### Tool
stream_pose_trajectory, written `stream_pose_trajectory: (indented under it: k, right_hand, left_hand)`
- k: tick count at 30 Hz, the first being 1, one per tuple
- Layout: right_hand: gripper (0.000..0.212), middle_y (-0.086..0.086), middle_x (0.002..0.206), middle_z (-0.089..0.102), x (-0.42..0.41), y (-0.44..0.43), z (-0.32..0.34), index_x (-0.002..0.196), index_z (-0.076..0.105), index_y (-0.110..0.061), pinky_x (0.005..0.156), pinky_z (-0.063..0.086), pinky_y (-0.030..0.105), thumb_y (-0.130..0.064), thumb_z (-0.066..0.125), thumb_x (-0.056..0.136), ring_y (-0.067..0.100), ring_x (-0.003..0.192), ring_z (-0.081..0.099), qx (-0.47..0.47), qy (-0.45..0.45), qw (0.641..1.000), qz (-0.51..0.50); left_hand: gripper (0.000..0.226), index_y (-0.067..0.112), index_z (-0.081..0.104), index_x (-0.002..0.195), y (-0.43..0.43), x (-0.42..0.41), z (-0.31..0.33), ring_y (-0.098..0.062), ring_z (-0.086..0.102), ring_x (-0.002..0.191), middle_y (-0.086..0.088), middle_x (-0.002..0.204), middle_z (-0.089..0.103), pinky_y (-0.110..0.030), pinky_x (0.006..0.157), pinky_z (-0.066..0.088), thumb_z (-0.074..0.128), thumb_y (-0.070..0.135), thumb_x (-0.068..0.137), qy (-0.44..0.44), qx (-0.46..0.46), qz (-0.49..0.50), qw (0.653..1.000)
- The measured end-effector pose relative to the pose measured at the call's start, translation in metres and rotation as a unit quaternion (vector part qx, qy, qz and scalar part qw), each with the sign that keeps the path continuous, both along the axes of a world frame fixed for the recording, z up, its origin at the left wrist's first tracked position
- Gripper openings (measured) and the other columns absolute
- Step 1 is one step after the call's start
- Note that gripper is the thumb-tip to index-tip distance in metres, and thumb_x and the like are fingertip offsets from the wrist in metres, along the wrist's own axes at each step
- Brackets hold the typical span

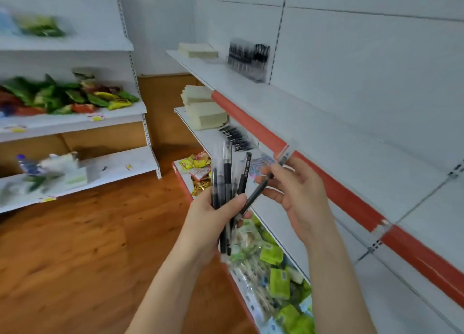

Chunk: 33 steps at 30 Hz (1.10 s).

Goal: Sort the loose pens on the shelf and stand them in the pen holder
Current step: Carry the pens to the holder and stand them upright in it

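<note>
Head cam: my left grip (208, 220) is clenched round a bundle of black plastic pens (227, 173), right grip (301, 195) pinching one slim black pen (258, 190) slanted toward them.

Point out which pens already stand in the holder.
The pens in the clear holder on the top shelf, upright. The loose pens on the shelf below lie flat; the left hand grips a bundle, the right hand pinches one slanted pen.

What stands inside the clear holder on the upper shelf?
Black pens stand upright in the holder, side by side. Blur hides their number and whatever lies beneath them.
</note>
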State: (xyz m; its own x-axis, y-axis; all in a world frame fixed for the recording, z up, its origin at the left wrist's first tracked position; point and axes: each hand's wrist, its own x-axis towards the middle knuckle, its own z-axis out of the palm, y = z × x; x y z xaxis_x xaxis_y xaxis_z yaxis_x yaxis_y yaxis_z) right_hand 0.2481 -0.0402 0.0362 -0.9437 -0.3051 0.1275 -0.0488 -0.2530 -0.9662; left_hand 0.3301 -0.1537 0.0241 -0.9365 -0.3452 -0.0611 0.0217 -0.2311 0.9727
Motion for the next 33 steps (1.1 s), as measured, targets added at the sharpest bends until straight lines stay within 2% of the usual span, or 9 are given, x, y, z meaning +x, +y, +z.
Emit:
stream_pose_trajectory:
  k: [4,11,16,19,22,26,30,33]
  right_hand:
    - [0.009,0.006,0.075,0.072,-0.02,-0.059,-0.005,0.099,0.057,-0.018,0.062,0.056,0.027,-0.021,0.052,0.092,0.024,0.072,0.07,-0.003,-0.003,1.0,0.001]
    - [0.006,0.004,0.078,0.071,-0.085,-0.149,-0.013,0.097,0.056,-0.021,0.06,0.054,0.025,-0.023,0.053,0.092,0.028,0.076,0.071,0.038,-0.009,0.999,0.028]
    - [0.003,0.003,0.081,0.066,-0.168,-0.214,-0.013,0.09,0.055,-0.025,0.06,0.054,0.02,-0.023,0.054,0.092,0.023,0.077,0.07,0.09,0.074,0.992,0.057]
    - [0.006,-0.001,0.082,0.067,-0.232,-0.254,-0.013,0.091,0.054,-0.025,0.067,0.058,0.024,-0.019,0.054,0.092,0.019,0.077,0.07,0.125,0.119,0.984,0.051]
    - [0.006,0.002,0.084,0.067,-0.295,-0.292,-0.009,0.097,0.054,-0.017,0.072,0.058,0.027,-0.014,0.055,0.091,0.015,0.075,0.068,0.149,0.143,0.978,0.029]
    - [0.009,0.005,0.086,0.069,-0.361,-0.341,0.006,0.089,0.054,-0.026,0.059,0.051,0.021,-0.018,0.057,0.089,0.018,0.076,0.068,0.165,0.178,0.97,-0.007]
    - [0.014,0.004,0.086,0.067,-0.409,-0.385,0.012,0.101,0.053,-0.018,0.074,0.057,0.035,-0.017,0.058,0.088,0.019,0.074,0.069,0.168,0.183,0.968,-0.026]
    - [0.02,0.009,0.087,0.068,-0.442,-0.415,0.015,0.105,0.048,-0.017,0.073,0.057,0.035,-0.016,0.059,0.088,0.02,0.07,0.069,0.176,0.186,0.966,-0.044]
  left_hand:
    - [0.01,0.008,0.059,0.095,-0.057,-0.006,-0.009,-0.007,0.065,0.054,-0.006,0.071,0.067,-0.016,0.051,0.052,0.061,0.008,0.085,-0.021,0.028,0.043,0.998]
    - [0.008,0.012,0.06,0.094,-0.146,-0.04,-0.038,-0.012,0.07,0.062,-0.004,0.072,0.073,-0.02,0.052,0.054,0.06,0.011,0.086,-0.066,0.063,0.157,0.983]
    - [0.008,0.017,0.06,0.092,-0.222,-0.082,-0.055,-0.01,0.067,0.059,-0.006,0.075,0.072,-0.02,0.052,0.055,0.059,0.011,0.086,-0.077,0.086,0.232,0.966]
    - [0.014,0.012,0.059,0.101,-0.27,-0.123,-0.054,-0.012,0.067,0.061,-0.007,0.078,0.071,-0.022,0.053,0.054,0.057,0.009,0.087,-0.071,0.108,0.24,0.962]
    - [0.014,0.009,0.058,0.102,-0.314,-0.171,-0.044,-0.013,0.066,0.064,-0.008,0.08,0.071,-0.022,0.052,0.054,0.055,0.007,0.088,-0.069,0.11,0.242,0.962]
    - [0.018,0.008,0.057,0.105,-0.36,-0.224,-0.027,-0.016,0.068,0.069,-0.009,0.08,0.072,-0.023,0.056,0.057,0.055,0.007,0.088,-0.045,0.109,0.236,0.965]
    - [0.017,0.012,0.057,0.104,-0.402,-0.268,-0.022,-0.013,0.071,0.066,-0.006,0.077,0.074,-0.022,0.055,0.057,0.056,0.008,0.088,-0.034,0.112,0.237,0.964]
    - [0.014,0.011,0.058,0.101,-0.439,-0.306,-0.024,-0.012,0.071,0.065,-0.005,0.074,0.074,-0.021,0.053,0.057,0.056,0.007,0.088,-0.028,0.122,0.225,0.966]
